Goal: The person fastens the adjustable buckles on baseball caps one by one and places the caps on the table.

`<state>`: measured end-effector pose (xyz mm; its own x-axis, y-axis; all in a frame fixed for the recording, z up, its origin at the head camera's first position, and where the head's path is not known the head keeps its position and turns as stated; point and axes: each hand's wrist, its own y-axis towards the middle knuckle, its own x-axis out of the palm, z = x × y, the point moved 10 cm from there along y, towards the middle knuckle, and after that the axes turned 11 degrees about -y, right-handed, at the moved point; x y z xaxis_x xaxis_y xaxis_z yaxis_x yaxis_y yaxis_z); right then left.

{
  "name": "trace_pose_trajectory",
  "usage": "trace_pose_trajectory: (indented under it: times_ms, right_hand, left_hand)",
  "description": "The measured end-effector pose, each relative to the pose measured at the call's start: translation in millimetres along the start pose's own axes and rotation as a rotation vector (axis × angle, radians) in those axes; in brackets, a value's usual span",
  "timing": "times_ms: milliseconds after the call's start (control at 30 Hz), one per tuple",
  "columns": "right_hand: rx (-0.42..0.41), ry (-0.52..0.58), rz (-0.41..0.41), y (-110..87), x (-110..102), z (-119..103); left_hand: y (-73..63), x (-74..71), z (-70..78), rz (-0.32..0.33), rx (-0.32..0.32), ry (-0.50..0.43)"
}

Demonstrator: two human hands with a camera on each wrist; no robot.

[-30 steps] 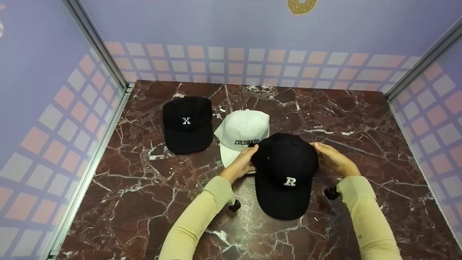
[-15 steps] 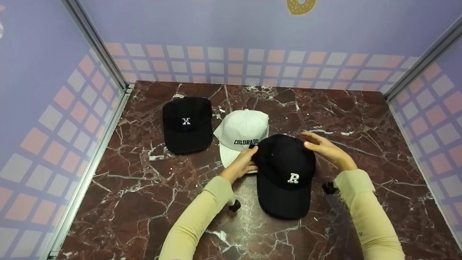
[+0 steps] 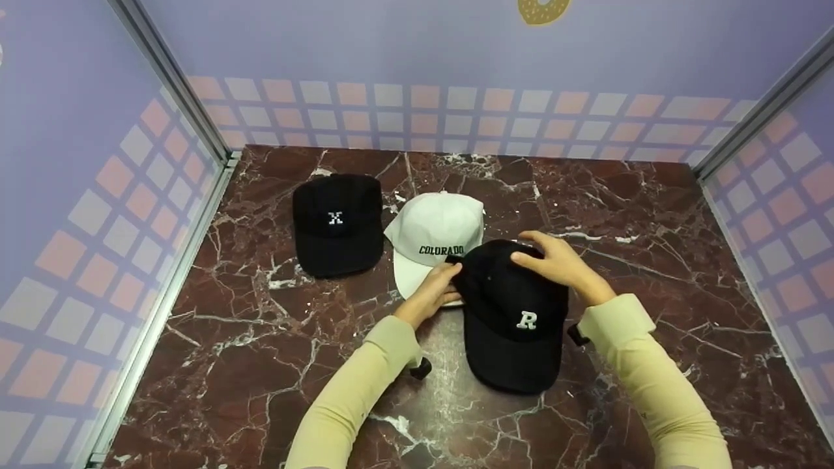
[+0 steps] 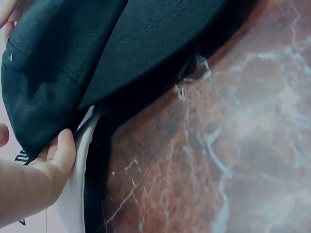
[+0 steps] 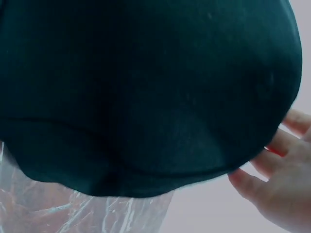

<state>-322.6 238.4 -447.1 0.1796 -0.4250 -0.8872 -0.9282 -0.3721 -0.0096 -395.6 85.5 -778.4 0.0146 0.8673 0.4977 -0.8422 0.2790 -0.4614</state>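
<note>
A black baseball cap [image 3: 515, 293] with a white letter R is held over the front right part of a white cap [image 3: 438, 225] lettered COLORADO. My left hand [image 3: 430, 293] pinches the black cap's left rim; in the left wrist view its fingers [image 4: 63, 153] lie at the edge of the cloth, beside the white brim. On the black cap's upper right side is my right hand [image 3: 554, 260], fingers spread and holding nothing. The right wrist view shows its fingertips [image 5: 243, 182] against the dark crown. The black cap's far rim is hidden.
Another black cap [image 3: 339, 228], with a small white X-like mark, lies to the left of the white cap. All rest on a dark red marbled tabletop [image 3: 260, 365]. Patterned panels [image 3: 456, 52] enclose the back and both sides.
My right hand has shifted from the black cap's right rim up and left onto its crown. The left hand keeps its hold, and the cap has turned slightly.
</note>
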Motion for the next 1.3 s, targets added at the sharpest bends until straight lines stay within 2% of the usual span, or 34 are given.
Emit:
trace_pose_trajectory:
  times_ms: [33, 67, 133, 200, 300, 400, 433, 500, 567, 633, 667, 733, 767, 800, 867, 1000, 1033, 1100, 1167, 1233, 1267, 1300]
  right_hand:
    - [-0.003, -0.036, 0.019, 0.7, -0.5, -2.6]
    - [-0.003, -0.067, 0.032, 1.2, -0.6, -4.9]
    - [-0.003, -0.126, 0.049, 1.9, 0.4, -8.1]
    - [-0.005, -0.166, 0.07, 2.5, 1.5, -10.7]
    - [-0.02, -0.216, 0.106, 2.9, 2.7, -14.3]
    - [-0.034, -0.257, 0.145, 2.6, 3.1, -16.8]
    - [-0.038, -0.27, 0.157, 2.4, 3.2, -17.3]
    - [-0.046, -0.297, 0.178, 2.0, 3.8, -18.5]
    - [-0.052, -0.325, 0.197, 1.8, 4.3, -19.4]
    - [-0.065, -0.351, 0.216, 1.1, 4.7, -21.1]
    - [-0.067, -0.365, 0.226, 0.8, 4.8, -21.7]
    - [-0.069, -0.39, 0.251, 0.2, 4.4, -23.0]
    - [-0.07, -0.399, 0.266, -0.2, 4.0, -23.6]
    - [-0.068, -0.407, 0.282, -0.8, 3.5, -23.8]
    - [-0.058, -0.413, 0.315, -1.5, 2.1, -23.9]
    - [-0.045, -0.391, 0.379, -3.8, -2.2, -23.5]
    - [-0.041, -0.374, 0.392, -4.1, -3.4, -23.1]
    - [-0.034, -0.328, 0.408, -4.4, -6.0, -21.8]
    - [-0.033, -0.258, 0.407, -3.5, -7.6, -19.7]
    - [-0.044, -0.173, 0.376, -1.5, -7.6, -17.3]
    - [-0.051, -0.124, 0.345, -0.2, -6.9, -16.1]
    - [-0.058, -0.073, 0.301, 1.2, -5.6, -14.7]
  left_hand:
    - [8.1, -5.2, -3.7, 0.001, 0.007, 0.011]
    - [9.4, -6.9, -3.6, 0.005, 0.005, 0.018]
    - [-10.1, 1.5, 9.1, 0.018, 0.005, 0.046]
    - [-46.0, 18.9, 30.5, 0.022, 0.007, 0.074]
    - [-111.1, 51.2, 68.1, 0.062, -0.005, 0.107]
    - [-139.2, 64.5, 83.1, 0.091, -0.003, 0.119]
    - [-131.7, 61.0, 79.4, 0.086, 0.007, 0.131]
    - [-96.7, 42.5, 58.8, 0.059, 0.021, 0.135]
    - [-49.3, 18.2, 30.6, 0.041, 0.026, 0.142]
    - [14.8, -15.1, -6.9, 0.029, 0.018, 0.136]
    - [40.3, -28.5, -22.2, 0.031, 0.015, 0.132]
    - [69.9, -43.1, -38.6, 0.019, 0.029, 0.115]
    - [77.0, -46.7, -42.3, 0.018, 0.034, 0.111]
    - [77.2, -47.1, -42.6, 0.023, 0.027, 0.104]
    - [59.2, -37.6, -31.0, 0.029, 0.034, 0.111]
    - [-13.3, -0.5, 12.6, 0.068, 0.036, 0.145]
    - [-43.2, 14.4, 29.0, 0.075, 0.049, 0.155]
    - [-79.1, 32.9, 49.7, 0.093, 0.054, 0.156]
    - [-95.6, 42.1, 60.4, 0.08, 0.07, 0.126]
    - [-99.0, 43.4, 62.2, 0.064, 0.066, 0.054]
    - [-86.2, 37.4, 56.9, 0.046, 0.068, 0.014]
    - [-83.9, 36.4, 56.3, 0.026, 0.081, -0.024]
